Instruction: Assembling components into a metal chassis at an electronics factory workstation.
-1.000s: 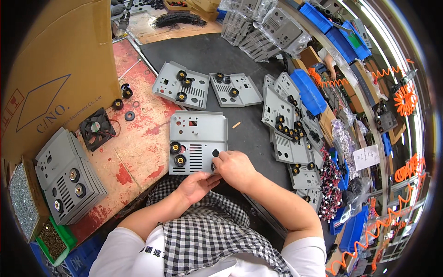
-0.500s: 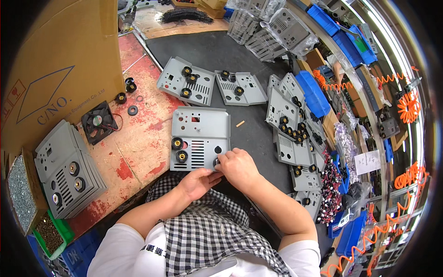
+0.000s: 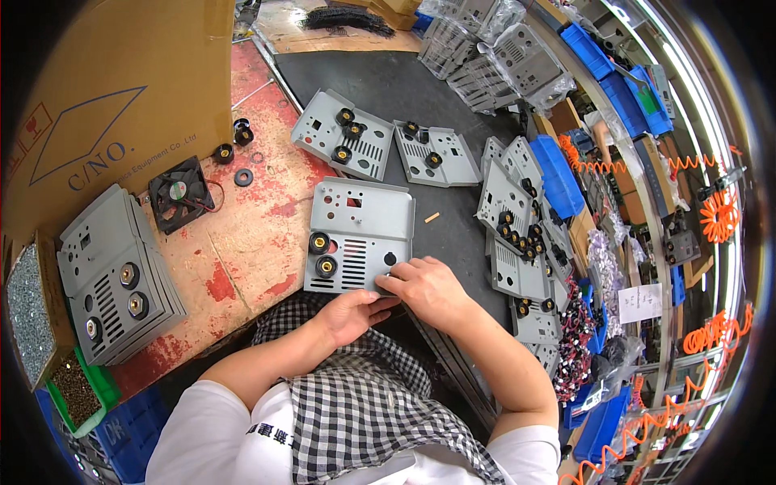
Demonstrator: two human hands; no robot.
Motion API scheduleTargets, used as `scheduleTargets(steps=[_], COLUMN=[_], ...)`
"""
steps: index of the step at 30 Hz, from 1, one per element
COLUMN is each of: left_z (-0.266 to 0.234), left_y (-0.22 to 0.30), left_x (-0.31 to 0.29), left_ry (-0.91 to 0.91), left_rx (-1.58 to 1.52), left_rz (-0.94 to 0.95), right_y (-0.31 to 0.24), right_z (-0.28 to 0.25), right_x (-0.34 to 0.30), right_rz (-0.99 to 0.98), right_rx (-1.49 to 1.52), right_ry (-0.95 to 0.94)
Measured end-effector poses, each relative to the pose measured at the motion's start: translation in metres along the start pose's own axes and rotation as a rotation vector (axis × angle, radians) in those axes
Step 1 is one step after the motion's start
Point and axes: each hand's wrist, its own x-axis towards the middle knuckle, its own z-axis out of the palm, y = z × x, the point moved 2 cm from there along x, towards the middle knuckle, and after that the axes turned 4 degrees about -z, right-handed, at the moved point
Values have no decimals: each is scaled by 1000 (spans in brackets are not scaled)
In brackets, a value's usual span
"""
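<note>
A grey metal panel [image 3: 373, 218] with slots and round holes lies before me, reaching over the table's near edge. Two black round sockets with brass centres [image 3: 326, 266] sit at its left side. At its near right corner, my right hand [image 3: 428, 293] is closed, fingertips pinching a black round socket that they now mostly cover. Close beside it, my left hand [image 3: 349, 317] is at the panel's near edge, thumb and fingers drawn together. What lies between the left fingers is hidden.
Stacked grey panels [image 3: 121, 275], a black fan [image 3: 179, 194] and a large cardboard box [image 3: 121, 89] are on the left. Panels with sockets [image 3: 436, 153] lie beyond and in a pile [image 3: 517, 267] at right. A screw tray [image 3: 36, 323] stands far left; blue bins [image 3: 558, 174] line the right.
The view has shifted slightly, so the table's things appear farther right. My right fingers have moved over the black socket, which showed more before. My left hand stays at the panel's near edge.
</note>
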Motion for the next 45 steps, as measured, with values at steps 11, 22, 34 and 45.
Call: scheduleTargets(steps=[11,22,34,45], left_z=[-7,-9,-9,-13], left_y=[-4,-3,-2,-4], left_x=[2,4,3,2], left_ry=[-7,-16,-24,10], left_rx=[-63,-56,24,-1], left_rz=[6,12,8,9], right_y=[-5,-8,1,-6], right_z=[-1,4,5,17], right_x=[18,6,1,6], right_rz=[77,90,-14,263], right_rx=[-149,-127,150,-49], right_ry=[-191,-74,-57,-56])
